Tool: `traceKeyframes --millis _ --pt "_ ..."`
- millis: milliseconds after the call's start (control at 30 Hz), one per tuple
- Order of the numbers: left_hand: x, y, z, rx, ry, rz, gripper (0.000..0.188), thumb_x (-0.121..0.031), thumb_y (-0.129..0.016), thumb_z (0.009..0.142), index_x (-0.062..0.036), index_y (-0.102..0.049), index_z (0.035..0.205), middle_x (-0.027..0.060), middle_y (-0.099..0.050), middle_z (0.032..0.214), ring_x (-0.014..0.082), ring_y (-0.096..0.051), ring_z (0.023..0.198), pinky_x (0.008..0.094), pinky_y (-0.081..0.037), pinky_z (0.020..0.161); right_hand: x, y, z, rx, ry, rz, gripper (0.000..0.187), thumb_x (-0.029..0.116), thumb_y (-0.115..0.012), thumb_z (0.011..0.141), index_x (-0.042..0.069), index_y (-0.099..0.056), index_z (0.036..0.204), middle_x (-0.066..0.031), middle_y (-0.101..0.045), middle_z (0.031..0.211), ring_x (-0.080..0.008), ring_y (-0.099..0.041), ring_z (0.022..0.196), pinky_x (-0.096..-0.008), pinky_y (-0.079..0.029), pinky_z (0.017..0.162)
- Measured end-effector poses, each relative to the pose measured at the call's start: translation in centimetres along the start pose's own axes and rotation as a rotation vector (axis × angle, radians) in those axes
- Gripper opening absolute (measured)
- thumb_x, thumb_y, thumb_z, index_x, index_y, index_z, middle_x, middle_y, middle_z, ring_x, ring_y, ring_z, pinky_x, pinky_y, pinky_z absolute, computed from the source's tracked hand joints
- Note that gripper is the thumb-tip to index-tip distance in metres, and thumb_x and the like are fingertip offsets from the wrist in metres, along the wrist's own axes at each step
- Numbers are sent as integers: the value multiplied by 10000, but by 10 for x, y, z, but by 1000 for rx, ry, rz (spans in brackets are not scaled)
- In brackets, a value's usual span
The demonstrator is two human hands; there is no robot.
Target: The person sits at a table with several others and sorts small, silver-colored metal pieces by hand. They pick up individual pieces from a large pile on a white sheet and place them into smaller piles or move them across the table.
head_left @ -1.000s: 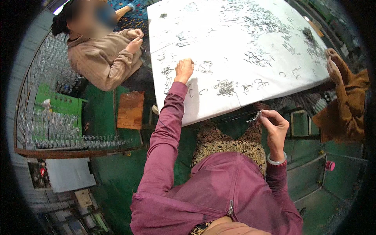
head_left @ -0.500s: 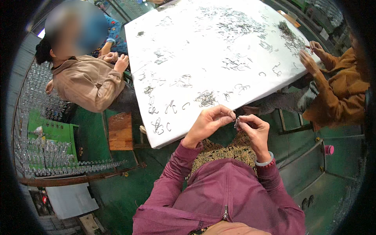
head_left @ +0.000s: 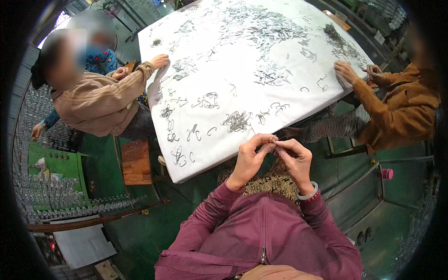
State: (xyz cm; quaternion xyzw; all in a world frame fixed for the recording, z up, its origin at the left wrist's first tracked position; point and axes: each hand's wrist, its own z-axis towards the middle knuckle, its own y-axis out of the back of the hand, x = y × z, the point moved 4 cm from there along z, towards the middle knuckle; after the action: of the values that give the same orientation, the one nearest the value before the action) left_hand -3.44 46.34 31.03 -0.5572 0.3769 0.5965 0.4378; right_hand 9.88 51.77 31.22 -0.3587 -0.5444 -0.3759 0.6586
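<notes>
Two hands belong to the person wearing the camera: the left hand (head_left: pixel 250 156) and the right hand (head_left: pixel 293 157) meet just below the near edge of the bench (head_left: pixel 261 51), at about 6 o'clock from its middle. Each grip is pinched shut, thumb and fingertips pressed together on one small metal hook (head_left: pixel 275 139) held between the two hands; it is too small to make out in detail. One pale bangle (head_left: pixel 308 192) circles the right wrist.

The white-covered bench carries loose grey metal hooks in many small clusters, too many to count; the nearest cluster (head_left: pixel 236 121) lies at 11 o'clock from the hands, and the densest heap (head_left: pixel 261 28) sits toward 12 o'clock. Three other people show: one in a tan jacket (head_left: pixel 95 105) at 9 o'clock with a hand on the bench edge, one in blue mostly hidden behind that person, and one in an orange-brown jacket (head_left: pixel 401 107) at 3 o'clock with one hand flat on the cloth. One wooden stool (head_left: pixel 136 162) stands at 8 o'clock, near the bench corner, and one green tray (head_left: pixel 56 161) lies farther out at 8 o'clock.

Compared with half a second ago, the two hands are in the same joined pose, fingertips touching, and the bench looms larger and nearer in view. A full second ago the left arm was stretched out onto the cloth while the right hand held the hook alone.
</notes>
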Motion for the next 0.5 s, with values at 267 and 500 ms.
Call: traceKeyframes --millis 267,500 --pt "8 -2 -1 -18 -13 -114 114 31 -549 889 32 -592 995 88 -657 972 140 -614 944 270 -498 857 -4 49 100 -197 103 -300 162 37 -589 863 -45 -666 979 -80 -668 759 -99 -603 650 -222 -467 608" --pt "6 -9 1 45 -7 11 95 31 -533 902 18 -578 985 101 -649 975 150 -608 933 280 -485 855 -143 66 255 -66 354 -1000 94 -10 -542 757 -19 -560 849 -214 -609 787 -397 -586 793 -454 -461 701"
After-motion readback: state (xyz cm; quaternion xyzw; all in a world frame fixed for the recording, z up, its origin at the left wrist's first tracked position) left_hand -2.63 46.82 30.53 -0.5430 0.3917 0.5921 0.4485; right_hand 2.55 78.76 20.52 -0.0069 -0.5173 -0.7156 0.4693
